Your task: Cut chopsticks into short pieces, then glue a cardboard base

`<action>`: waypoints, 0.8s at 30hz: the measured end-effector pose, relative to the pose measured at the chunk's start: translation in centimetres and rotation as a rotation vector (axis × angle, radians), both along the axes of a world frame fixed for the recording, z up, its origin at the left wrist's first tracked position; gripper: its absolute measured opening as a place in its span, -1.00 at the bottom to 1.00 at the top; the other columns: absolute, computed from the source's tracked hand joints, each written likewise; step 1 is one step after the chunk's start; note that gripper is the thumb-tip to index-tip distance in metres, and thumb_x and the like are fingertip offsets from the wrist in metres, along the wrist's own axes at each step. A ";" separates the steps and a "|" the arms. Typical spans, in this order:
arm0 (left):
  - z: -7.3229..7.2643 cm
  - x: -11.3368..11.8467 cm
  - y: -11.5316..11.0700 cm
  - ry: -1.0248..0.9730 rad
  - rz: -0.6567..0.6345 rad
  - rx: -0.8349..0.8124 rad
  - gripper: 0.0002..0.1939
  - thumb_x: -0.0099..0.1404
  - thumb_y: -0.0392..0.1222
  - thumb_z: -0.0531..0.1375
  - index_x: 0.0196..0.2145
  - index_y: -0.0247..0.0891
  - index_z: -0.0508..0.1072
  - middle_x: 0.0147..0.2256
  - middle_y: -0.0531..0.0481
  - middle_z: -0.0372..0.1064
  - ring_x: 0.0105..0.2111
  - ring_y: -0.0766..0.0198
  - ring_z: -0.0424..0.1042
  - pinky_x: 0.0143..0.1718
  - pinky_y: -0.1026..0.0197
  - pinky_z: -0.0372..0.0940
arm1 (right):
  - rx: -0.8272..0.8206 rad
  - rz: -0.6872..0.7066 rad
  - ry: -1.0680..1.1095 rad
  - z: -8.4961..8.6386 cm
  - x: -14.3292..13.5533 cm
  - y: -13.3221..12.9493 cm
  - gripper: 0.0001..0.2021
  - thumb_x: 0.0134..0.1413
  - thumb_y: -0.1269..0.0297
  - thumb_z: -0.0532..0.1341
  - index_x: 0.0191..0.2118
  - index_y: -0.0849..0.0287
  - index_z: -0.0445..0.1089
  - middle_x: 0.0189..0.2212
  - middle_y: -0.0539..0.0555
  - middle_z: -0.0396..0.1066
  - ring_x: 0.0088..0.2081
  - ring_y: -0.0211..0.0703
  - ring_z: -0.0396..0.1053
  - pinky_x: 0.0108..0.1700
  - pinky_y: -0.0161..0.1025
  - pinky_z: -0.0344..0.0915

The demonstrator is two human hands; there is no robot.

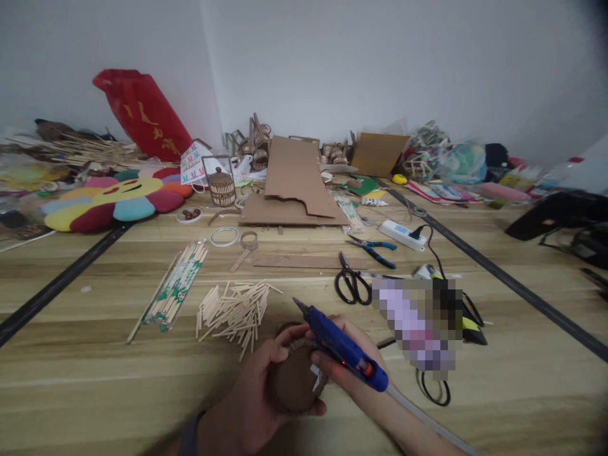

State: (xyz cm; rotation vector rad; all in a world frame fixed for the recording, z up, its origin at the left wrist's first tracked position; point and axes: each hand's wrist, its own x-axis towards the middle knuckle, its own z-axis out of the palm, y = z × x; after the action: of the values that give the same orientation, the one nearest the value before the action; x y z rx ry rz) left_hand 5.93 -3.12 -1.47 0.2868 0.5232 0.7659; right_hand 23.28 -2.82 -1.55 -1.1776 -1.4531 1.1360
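A round brown cardboard piece (295, 381) with a ridged edge and a small whitish patch rests in my left hand (259, 386), whose fingers wrap round it. My right hand (354, 361) is closed round a blue glue gun (346, 348) with a small red light; its dark nozzle points up and left, above the round piece. The right thumb reaches the piece's right edge. Short wooden sticks (237, 310) lie in a loose pile just beyond my left hand. Black-handled scissors (351, 285) lie beyond the glue gun.
Bagged sticks (178, 285) lie at the left, blue-handled pliers (373, 248) and a white power strip (403, 234) at the right. Cardboard sheets (297, 171) and a small lidded bucket (221, 189) stand farther back. A flower cushion (121, 196) sits back left. A cord trails from the glue gun.
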 end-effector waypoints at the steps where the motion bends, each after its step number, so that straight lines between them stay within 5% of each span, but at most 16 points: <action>1: 0.0 0.0 0.0 -0.003 -0.004 0.001 -0.67 0.07 -0.15 0.22 -0.16 -0.14 0.48 -0.21 -0.03 0.48 -0.36 0.14 0.46 -0.38 0.05 0.42 | -0.006 0.006 0.002 -0.1 0.0 0.0 -0.83 -0.08 0.28 0.35 -0.33 0.09 0.37 -0.36 0.00 0.48 -0.39 -0.14 0.43 -0.41 -0.27 0.37; 16: 0.7 -0.1 0.0 -0.079 -0.045 -0.047 -0.70 0.09 -0.13 0.21 -0.18 -0.16 0.50 -0.27 -0.04 0.53 -0.32 0.07 0.52 -0.42 0.09 0.42 | -0.028 0.051 0.054 0.1 0.2 -0.1 -0.78 -0.04 0.16 0.36 -0.29 0.10 0.39 -0.29 0.06 0.50 -0.36 -0.11 0.47 -0.47 -0.29 0.38; 24: 0.5 0.1 0.3 -0.181 -0.130 -0.016 -0.68 0.12 -0.06 0.23 -0.17 -0.22 0.49 -0.30 -0.12 0.55 -0.28 0.02 0.55 -0.44 0.14 0.42 | -0.099 0.078 0.122 0.4 0.1 -0.3 -0.77 -0.02 0.15 0.36 -0.28 0.09 0.37 -0.35 0.01 0.46 -0.56 -0.28 0.35 -0.66 -0.40 0.27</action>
State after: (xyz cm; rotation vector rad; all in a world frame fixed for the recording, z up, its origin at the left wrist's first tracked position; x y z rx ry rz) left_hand 6.04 -2.81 -0.98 0.2319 0.3361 0.6537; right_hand 23.43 -3.16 -1.17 -1.1071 -1.3732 1.3239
